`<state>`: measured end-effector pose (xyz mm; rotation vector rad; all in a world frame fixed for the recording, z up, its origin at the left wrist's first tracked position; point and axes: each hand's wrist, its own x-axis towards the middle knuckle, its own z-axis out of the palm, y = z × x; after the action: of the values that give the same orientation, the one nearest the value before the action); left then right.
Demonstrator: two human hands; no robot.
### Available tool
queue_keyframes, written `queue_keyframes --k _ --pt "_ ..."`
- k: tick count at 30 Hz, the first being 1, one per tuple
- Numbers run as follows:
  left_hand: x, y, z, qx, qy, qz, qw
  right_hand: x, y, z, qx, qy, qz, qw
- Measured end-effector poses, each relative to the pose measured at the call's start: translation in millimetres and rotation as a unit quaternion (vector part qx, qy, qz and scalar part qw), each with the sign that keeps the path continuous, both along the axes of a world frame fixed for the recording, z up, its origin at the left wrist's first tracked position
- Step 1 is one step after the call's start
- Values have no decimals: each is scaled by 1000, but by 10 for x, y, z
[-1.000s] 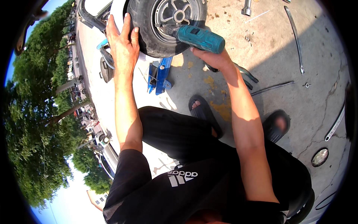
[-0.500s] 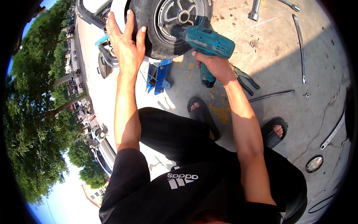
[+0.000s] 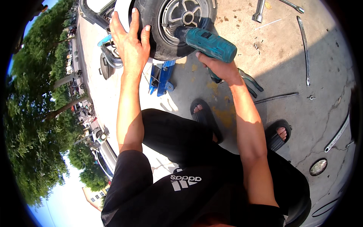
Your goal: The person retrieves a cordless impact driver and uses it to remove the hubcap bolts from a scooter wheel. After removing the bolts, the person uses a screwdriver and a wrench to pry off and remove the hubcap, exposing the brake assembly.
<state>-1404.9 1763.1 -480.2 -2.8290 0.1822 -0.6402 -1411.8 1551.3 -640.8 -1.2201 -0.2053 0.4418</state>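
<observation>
My right hand [image 3: 220, 67] is wrapped round the grip of a teal cordless drill [image 3: 211, 43]. The drill's dark nose points at the rim of a wheel [image 3: 159, 39] with a black tyre and a grey spoked hub; whether the tip touches a fastener is hidden. My left hand [image 3: 132, 47] lies with fingers spread on the white fender [image 3: 121, 11] and the tyre's edge, holding nothing. Below the tyre stands a blue metal jack [image 3: 164, 78]. A pair of pliers [image 3: 248, 81] rests on the ground, partly behind my right wrist.
Metal wrenches [image 3: 258, 15] and long bars [image 3: 304, 49] lie on the concrete at right, with small loose hardware [image 3: 256, 46] near the wheel. A combination wrench [image 3: 337, 133] and a round metal dish [image 3: 318, 167] sit farther right. My sandalled foot [image 3: 206, 117] is below the drill.
The drill has rolled in my right hand, so its body shows more from above and its lower grip is mostly hidden. My left hand has shifted slightly right, still spread.
</observation>
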Motion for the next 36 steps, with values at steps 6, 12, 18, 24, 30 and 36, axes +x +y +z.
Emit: queue_keyframes --k 6,12,18,24,30,36 --pt "8 10 -1 4 -6 1 1000 14 35 -13 27 -20 -3 999" --pt "11 40 2 4 -13 -11 1000 -3 30 35 41 47 26 998" --pt "8 61 -23 14 -13 -5 1000 -12 22 13 39 68 39 996" --pt "19 69 -24 15 -14 -7 1000 -24 14 36 43 62 34 997" --pt "13 77 -23 14 -14 -8 1000 -37 15 51 52 69 24 996" --pt "14 84 -34 13 -13 -7 1000 -31 0 38 41 65 25 997"
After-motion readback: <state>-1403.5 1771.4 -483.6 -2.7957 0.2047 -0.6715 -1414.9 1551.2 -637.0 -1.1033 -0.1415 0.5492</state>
